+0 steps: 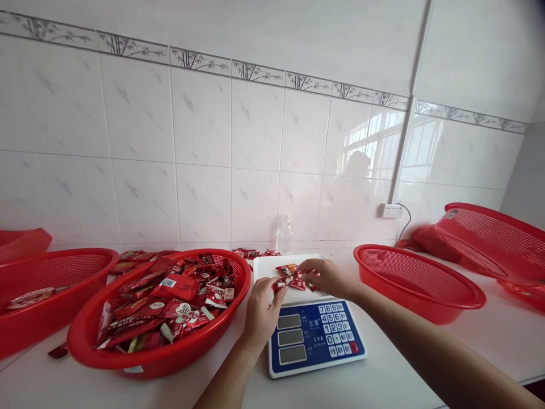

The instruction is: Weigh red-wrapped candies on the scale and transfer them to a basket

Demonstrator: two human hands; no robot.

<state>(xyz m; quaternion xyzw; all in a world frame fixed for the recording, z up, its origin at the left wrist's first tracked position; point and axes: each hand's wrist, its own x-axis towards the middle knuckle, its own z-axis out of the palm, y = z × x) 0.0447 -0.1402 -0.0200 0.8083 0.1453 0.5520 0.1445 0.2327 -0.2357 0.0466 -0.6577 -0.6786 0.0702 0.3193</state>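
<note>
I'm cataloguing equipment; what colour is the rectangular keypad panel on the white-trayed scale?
The rectangular keypad panel is blue; it shows best in the head view.

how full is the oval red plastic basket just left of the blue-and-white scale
Nearly full: in the basket, glossy red packets pile near its top.

The white counter (395,358) carries a digital scale (315,335), with 2 red oval baskets flanking it: 1 close on the left (179,358), 1 on the right (409,304). Loose red packets (131,258) lie behind the left basket; a clear plastic bottle (285,230) stands behind the scale.
</note>
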